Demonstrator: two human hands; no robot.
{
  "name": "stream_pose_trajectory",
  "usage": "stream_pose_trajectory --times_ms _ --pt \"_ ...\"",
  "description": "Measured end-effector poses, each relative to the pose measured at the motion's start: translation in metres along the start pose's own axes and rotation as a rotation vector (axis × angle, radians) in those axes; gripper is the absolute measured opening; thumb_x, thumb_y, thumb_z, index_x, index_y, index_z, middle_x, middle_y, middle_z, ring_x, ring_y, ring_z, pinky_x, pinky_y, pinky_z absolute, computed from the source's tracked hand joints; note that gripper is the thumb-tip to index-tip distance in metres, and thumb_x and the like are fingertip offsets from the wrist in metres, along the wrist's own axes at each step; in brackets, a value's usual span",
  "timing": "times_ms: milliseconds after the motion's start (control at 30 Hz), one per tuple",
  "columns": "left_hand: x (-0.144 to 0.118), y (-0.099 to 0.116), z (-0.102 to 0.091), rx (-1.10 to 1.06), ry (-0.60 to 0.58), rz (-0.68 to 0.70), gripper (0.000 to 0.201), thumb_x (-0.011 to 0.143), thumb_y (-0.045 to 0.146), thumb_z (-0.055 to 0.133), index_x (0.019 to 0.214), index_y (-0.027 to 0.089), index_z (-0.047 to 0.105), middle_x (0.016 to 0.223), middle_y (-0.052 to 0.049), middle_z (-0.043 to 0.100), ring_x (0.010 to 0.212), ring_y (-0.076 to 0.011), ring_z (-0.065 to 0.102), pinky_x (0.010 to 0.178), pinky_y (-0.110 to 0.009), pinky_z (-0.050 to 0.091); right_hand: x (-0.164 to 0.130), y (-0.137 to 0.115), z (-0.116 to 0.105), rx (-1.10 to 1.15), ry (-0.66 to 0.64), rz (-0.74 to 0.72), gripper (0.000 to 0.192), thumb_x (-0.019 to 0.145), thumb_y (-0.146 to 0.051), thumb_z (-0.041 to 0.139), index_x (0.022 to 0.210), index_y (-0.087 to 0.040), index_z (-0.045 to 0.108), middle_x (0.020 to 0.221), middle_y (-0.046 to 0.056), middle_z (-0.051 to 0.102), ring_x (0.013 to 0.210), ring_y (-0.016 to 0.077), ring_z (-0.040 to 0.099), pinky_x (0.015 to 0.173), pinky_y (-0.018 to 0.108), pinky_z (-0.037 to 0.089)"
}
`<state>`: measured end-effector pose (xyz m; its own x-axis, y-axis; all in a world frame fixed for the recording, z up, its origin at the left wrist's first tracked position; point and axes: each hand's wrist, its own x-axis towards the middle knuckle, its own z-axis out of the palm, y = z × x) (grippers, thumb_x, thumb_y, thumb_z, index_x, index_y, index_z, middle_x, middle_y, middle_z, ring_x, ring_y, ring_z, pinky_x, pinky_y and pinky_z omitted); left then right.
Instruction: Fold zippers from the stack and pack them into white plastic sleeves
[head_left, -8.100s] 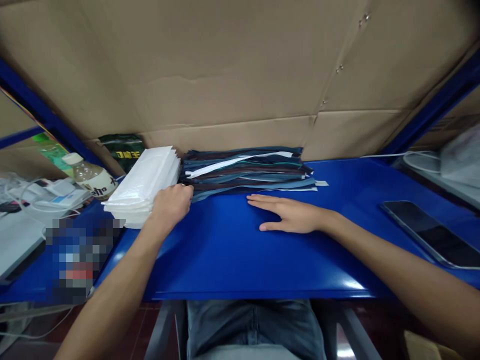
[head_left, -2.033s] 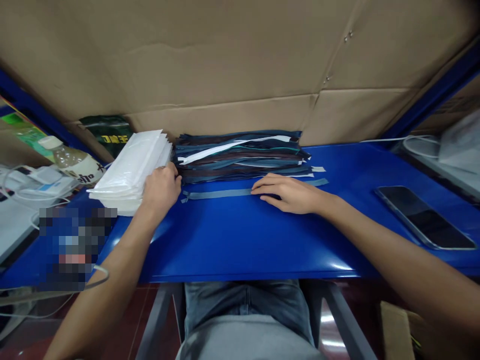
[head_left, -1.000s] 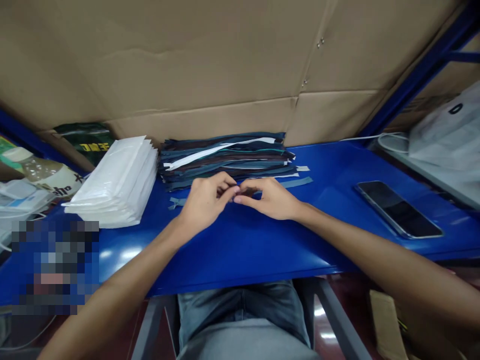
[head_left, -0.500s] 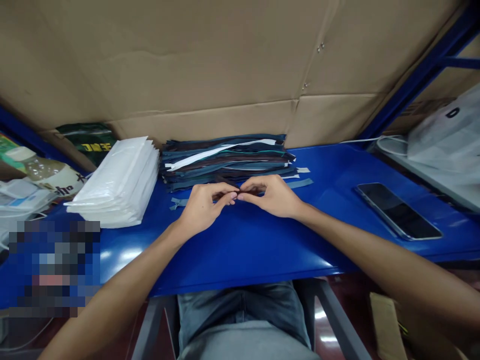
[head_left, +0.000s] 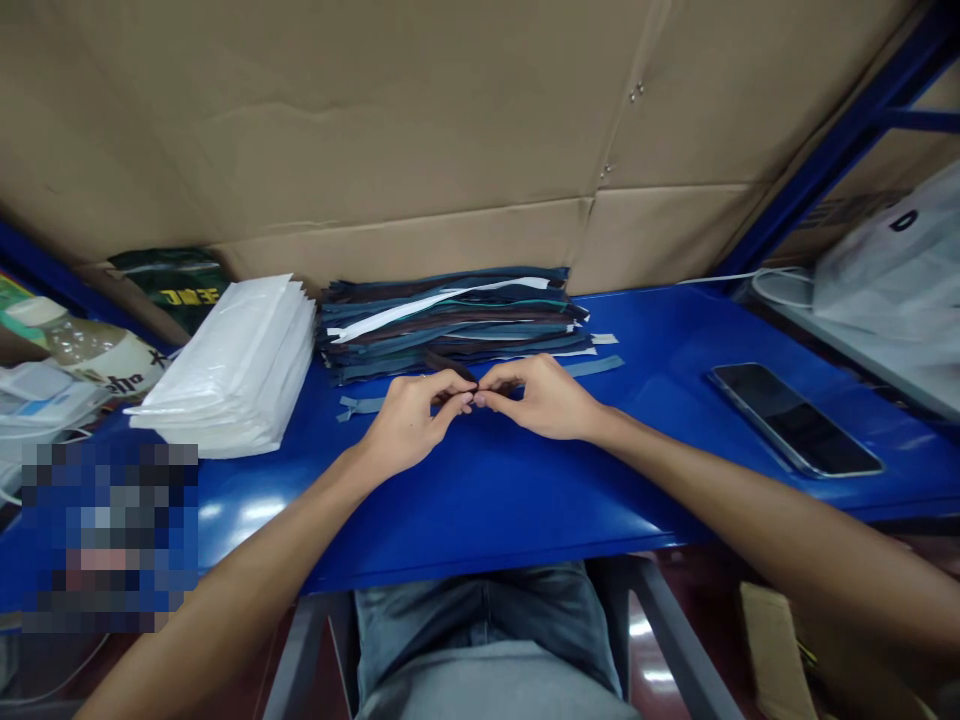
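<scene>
Centrally, just below the middle of the frame, the left hand [head_left: 409, 420] and the right hand [head_left: 544, 397] are brought together fingertip to fingertip over a grey-blue strip [head_left: 600, 366], which lies flat on the blue table [head_left: 487, 490]. Both hands are closed in a pinch, thumb against forefinger, and a small dark part [head_left: 450, 366] of the strip is gripped between them where the fingertips meet; what that part is cannot be told. The strip's left end is seen at centre left beside the left hand, and its right end runs out to the right of the right hand. Directly above the hands, a stack of dark strips [head_left: 450, 315] with one white strip across it is set against the cardboard wall [head_left: 450, 130]. To the left of that stack, a pile of white plastic bags [head_left: 232, 365] is placed. At right of the frame, a phone [head_left: 795, 420] is laid face up, well apart from the hands. At far left, a bottle [head_left: 97, 350] is seen lying on its side.
</scene>
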<state>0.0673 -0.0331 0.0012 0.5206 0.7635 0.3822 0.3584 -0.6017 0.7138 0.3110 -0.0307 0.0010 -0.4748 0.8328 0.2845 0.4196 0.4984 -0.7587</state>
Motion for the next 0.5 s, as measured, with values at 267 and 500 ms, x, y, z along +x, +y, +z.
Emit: stream_pose_trajectory --times_ms 267,500 --pt "0.0005 0.0059 0.0041 0.095 0.018 0.026 0.016 0.108 0.031 0.069 0.104 0.022 0.081 0.097 -0.001 0.085 0.085 -0.0185 0.081 0.084 -0.031 0.066 -0.0035 -0.0014 0.0037 -0.290 -0.014 -0.090 0.008 0.097 -0.019 0.062 0.091 -0.023 0.059 0.090 0.003 0.074 0.075 0.0180 0.062 0.070 0.032 0.041" --pt "-0.0008 0.0082 0.0075 -0.002 0.070 -0.043 0.016 0.107 0.034 0.071 0.104 0.022 0.080 0.099 -0.003 0.086 0.089 -0.0209 0.084 0.088 -0.033 0.070 -0.0053 0.0009 0.0055 -0.424 -0.007 -0.143 0.013 0.107 -0.021 0.053 0.094 -0.023 0.056 0.091 0.006 0.070 0.071 0.0186 0.054 0.068 0.034 0.036"
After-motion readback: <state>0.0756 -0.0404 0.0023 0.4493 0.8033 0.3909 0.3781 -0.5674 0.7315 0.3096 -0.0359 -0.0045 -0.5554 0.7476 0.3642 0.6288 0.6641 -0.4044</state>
